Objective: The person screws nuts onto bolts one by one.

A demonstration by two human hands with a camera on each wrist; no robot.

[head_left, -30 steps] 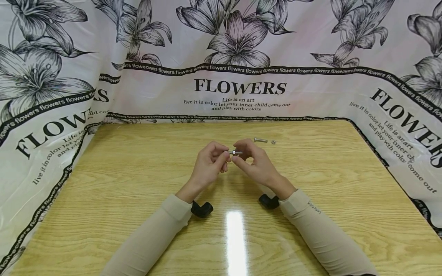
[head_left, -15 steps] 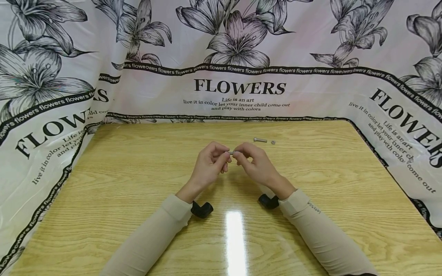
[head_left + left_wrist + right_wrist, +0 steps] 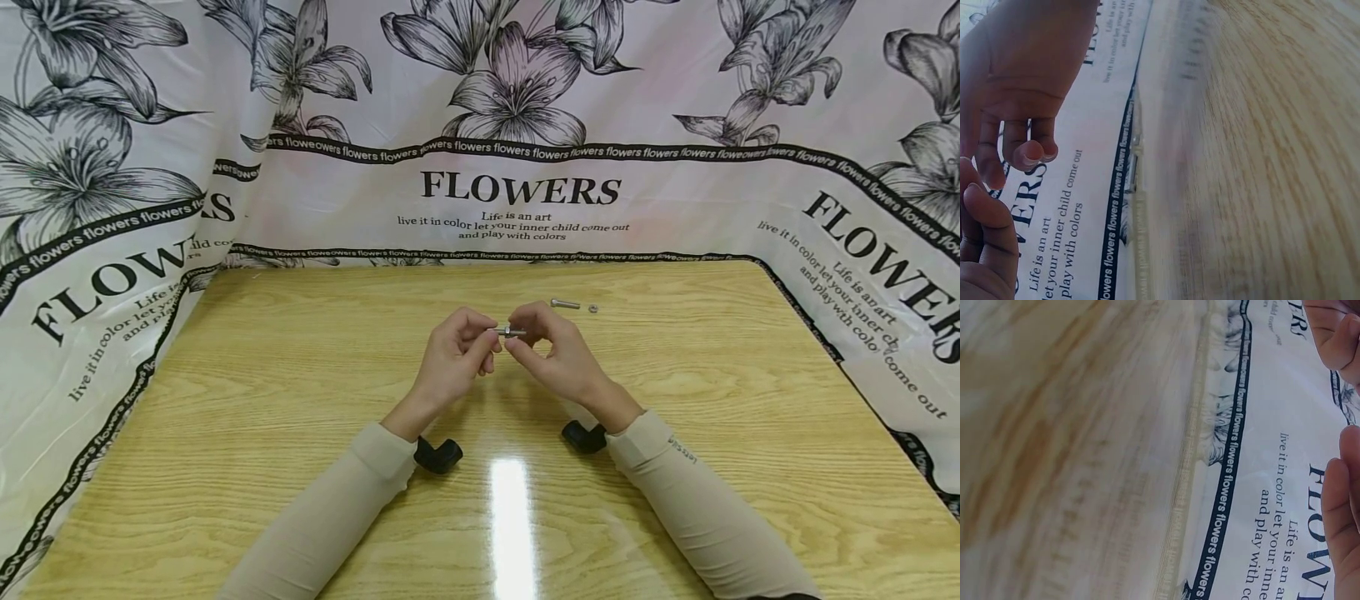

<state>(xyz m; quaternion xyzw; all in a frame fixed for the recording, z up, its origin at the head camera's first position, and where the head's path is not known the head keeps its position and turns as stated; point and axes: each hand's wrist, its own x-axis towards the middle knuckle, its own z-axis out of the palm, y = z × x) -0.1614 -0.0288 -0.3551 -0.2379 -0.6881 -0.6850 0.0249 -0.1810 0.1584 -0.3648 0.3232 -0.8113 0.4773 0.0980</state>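
Note:
Above the middle of the table, my left hand (image 3: pixel 448 367) pinches one end of a small metal bolt (image 3: pixel 521 333) between thumb and fingertips. A nut (image 3: pixel 507 332) sits partway along the bolt's shank. My right hand (image 3: pixel 561 362) is around the other end, its thumb and index finger spread apart, so nut and bolt end show in the gap. The left wrist view has left-hand fingers (image 3: pixel 991 219) at its lower left, and the right wrist view has right-hand fingers (image 3: pixel 1338 500) at its right edge; the bolt shows in neither.
Just behind the right hand, a second bolt (image 3: pixel 565 304) and a loose nut (image 3: pixel 593 309) lie on the wooden table (image 3: pixel 300 350). Black curved pieces (image 3: pixel 441 457) stick out by both cuffs. A flower-printed cloth (image 3: pixel 517 196) hangs around the back and sides.
Half a second ago the right thumb and index finger were closed over the nut; now they are apart and the nut shows again, as one second ago. The left hand has stayed put.

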